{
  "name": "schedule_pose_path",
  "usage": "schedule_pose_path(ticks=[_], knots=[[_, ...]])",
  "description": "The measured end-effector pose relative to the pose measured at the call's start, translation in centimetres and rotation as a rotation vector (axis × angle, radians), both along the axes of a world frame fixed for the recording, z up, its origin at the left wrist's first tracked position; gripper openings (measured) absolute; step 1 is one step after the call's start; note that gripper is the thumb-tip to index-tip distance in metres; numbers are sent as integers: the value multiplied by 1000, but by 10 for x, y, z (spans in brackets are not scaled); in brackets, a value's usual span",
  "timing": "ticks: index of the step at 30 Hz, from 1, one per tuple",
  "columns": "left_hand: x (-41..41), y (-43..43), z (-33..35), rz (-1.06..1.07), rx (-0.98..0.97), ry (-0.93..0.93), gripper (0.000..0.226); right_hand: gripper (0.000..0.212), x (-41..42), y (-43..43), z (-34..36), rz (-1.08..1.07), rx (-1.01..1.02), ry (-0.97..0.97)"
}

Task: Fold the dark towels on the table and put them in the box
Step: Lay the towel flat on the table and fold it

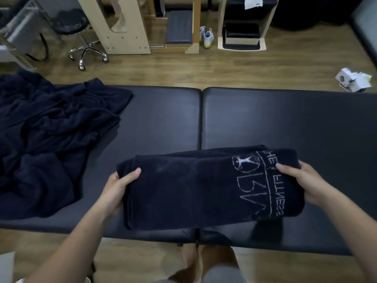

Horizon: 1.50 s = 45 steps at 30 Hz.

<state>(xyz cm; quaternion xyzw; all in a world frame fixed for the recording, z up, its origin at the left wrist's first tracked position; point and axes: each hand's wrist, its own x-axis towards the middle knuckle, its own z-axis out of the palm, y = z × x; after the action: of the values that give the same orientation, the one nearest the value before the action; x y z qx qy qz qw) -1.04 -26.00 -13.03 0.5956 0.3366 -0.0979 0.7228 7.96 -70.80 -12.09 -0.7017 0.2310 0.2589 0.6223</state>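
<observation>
Near edge first: left hand [117, 186] clamps the left end of the folded towel [193, 190], thumb on top, fingers tucked under. Right hand [299, 180] does the same at the right end, thumb just beside the white printed logo [255, 180]. The towel is a multi-layer bundle lying across the near edge of the black padded table [163, 119], straddling the centre seam; can't tell if it's lifted clear or resting. Judgement: folding of this one is done and the next step is the carry to the box. No box I can identify in view. A pale corner [6, 266] at the near left may be it, can't tell. Risks: the grip is at the ends only, so the middle can sag and the layers slide apart. The far edge already shows staggered layers near the logo, so a loose flap could drop open in transit. Turning to find the box with both hands busy invites snagging the table edge. Further left, a heap of unfolded dark towels [51, 129] covers the table's left part, well apart from the bundle, so most of the task remains. Beyond it, on the wood floor: a wheeled stool [81, 37], a pair of shoes [207, 36], and a white carton [354, 80] at far right.
</observation>
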Motion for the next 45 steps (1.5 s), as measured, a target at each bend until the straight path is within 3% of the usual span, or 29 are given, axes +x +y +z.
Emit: schedule_pose_path(ticks=[3, 5, 7, 10, 13, 16, 18, 20, 21, 23, 25, 28, 33, 38, 41, 45], knots=[[17, 11, -20, 125, 21, 38, 51, 73, 23, 12, -9, -147, -63, -18], [25, 13, -39, 68, 120, 156, 69, 66, 27, 14, -32, -92, -225, 37], [19, 6, -48, -16, 297, 181, 53, 65, 25, 16, -46, 25, -406, 64], [-3, -11, -45, -90, 580, 155, 39, 37, 22, 17, -48, 84, -643, -82], [-22, -19, -42, -35, 651, 118, 33, 29, 13, 16, -51, 2, -657, -208], [-28, -25, -49, -67, 760, 237, 28, 31, 5, 17, -60, -9, -752, -84], [-19, -28, -46, -35, 1001, 199, 28, 29, 11, 29, -54, -18, -867, -314], [-4, -45, -39, -141, 1307, -2, 41, 36, 15, 60, -43, 142, -967, -726], [4, -62, -34, -288, 1407, -145, 45, 41, 14, 81, -40, 283, -976, -888], [17, -106, -32, -710, 1463, -355, 53, 51, 7, 121, -45, 658, -946, -1026], [28, -137, -42, -1026, 1460, -392, 56, 58, 3, 142, -60, 1013, -981, -972], [43, -133, -59, -1084, 1443, -179, 63, 63, 26, 120, -74, 1132, -1117, -828], [22, -98, -67, -893, 1413, 185, 76, 66, 59, 36, -76, 864, -1228, -405], [-11, -78, -58, -602, 1143, 480, 86, 80, 42, 20, -62, 281, -702, -137], [-25, -67, -50, -474, 1016, 440, 90, 64, 8, 28, -45, 67, -615, -107], [-24, -58, -42, -410, 977, 355, 97, 54, -30, 25, -45, 102, -693, -89]])
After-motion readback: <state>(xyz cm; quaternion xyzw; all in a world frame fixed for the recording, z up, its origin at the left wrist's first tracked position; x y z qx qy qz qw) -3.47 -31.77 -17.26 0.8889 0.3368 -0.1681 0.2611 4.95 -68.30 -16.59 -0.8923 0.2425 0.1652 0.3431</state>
